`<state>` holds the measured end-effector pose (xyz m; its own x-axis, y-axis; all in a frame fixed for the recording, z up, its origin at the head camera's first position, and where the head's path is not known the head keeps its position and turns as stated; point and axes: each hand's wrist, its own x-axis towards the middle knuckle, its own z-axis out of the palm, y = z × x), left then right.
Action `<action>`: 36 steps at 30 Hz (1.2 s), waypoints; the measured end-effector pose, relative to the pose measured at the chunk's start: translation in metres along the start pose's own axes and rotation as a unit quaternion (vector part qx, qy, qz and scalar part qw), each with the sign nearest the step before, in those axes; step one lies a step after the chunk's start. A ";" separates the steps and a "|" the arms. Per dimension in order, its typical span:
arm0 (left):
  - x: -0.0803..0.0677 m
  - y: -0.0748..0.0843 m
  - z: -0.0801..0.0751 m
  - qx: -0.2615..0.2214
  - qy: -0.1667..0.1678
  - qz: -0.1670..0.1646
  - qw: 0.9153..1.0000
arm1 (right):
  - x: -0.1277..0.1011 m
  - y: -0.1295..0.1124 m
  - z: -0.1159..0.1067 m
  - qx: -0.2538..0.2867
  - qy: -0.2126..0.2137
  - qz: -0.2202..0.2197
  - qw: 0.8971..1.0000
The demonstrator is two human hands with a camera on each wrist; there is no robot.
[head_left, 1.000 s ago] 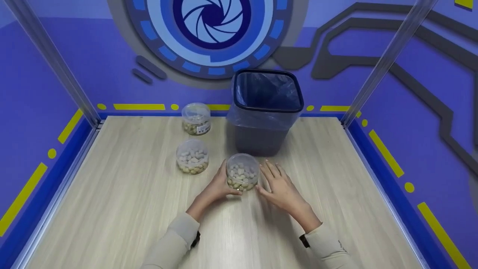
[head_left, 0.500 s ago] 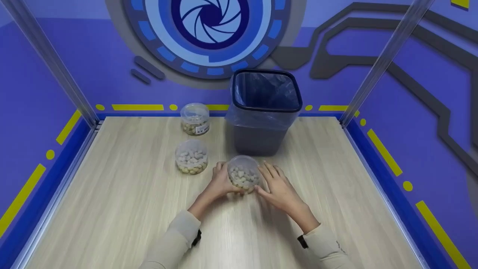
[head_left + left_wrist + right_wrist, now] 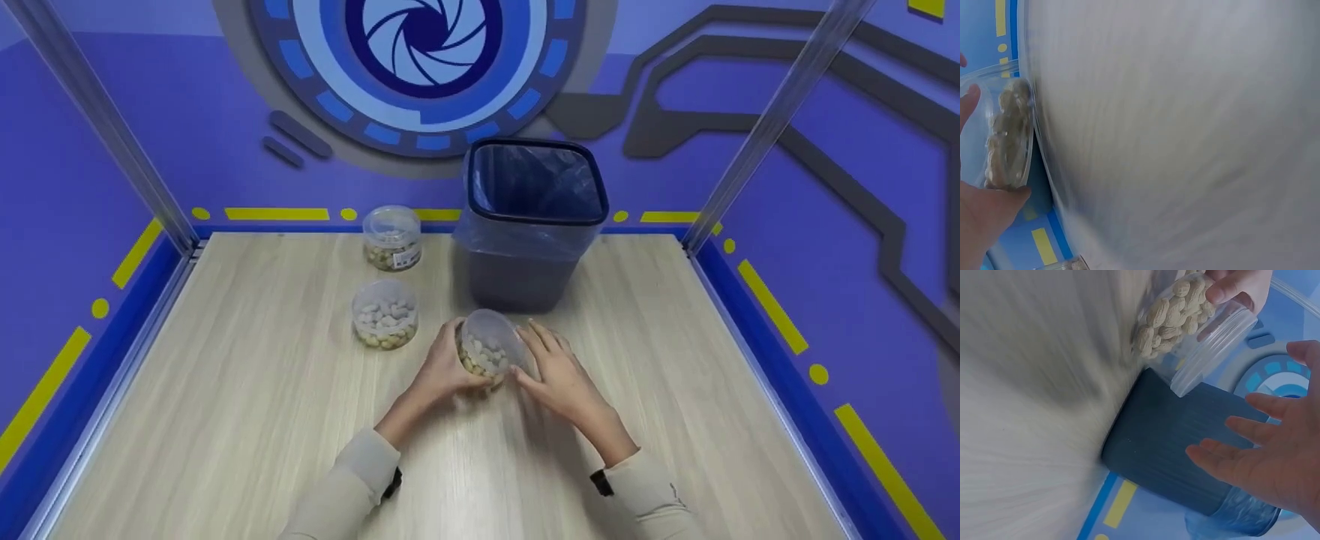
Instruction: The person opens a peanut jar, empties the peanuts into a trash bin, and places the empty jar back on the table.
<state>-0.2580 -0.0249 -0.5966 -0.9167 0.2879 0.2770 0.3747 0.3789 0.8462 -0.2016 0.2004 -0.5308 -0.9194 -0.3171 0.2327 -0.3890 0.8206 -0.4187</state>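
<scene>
Peanut jar (image 3: 484, 354) in pinching left grip (image 3: 441, 370), right grip (image 3: 559, 375) spread, bin (image 3: 519, 279) behind, other jars (image 3: 385, 319) leftward

In the grip of the left hand (image 3: 442, 369), the clear jar of peanuts (image 3: 487, 349) tipped from nearly upright, its top leaning toward the right hand (image 3: 561, 379).

Both arms (image 3: 337, 487) angled forward and inward, beige sleeves (image 3: 652, 487) ending short of the bare wrists (image 3: 401, 418), a dark strap (image 3: 601, 482) on the inner side of each. The left hand (image 3: 441, 370) was curled in a grip, its thumb on the near side. The right hand (image 3: 561, 376) faced it, palm inward, fingers (image 3: 1266, 405) spread and nearly straight.
</scene>
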 end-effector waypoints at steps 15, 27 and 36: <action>-0.013 0.032 -0.014 0.141 0.087 0.163 0.973 | 0.027 -0.017 -0.001 0.203 -0.006 0.044 0.978; -0.020 0.048 -0.021 0.260 0.113 0.276 0.918 | 0.034 -0.025 -0.005 0.278 -0.030 0.019 0.960; -0.022 0.052 -0.020 0.292 0.086 0.258 0.917 | 0.032 -0.025 0.001 0.271 0.005 -0.005 0.962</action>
<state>-0.2209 -0.0295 -0.5496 -0.5857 0.4380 0.6820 0.7296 0.6514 0.2082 -0.2218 0.1694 -0.5136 -0.9162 -0.3170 0.2454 -0.3726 0.4477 -0.8129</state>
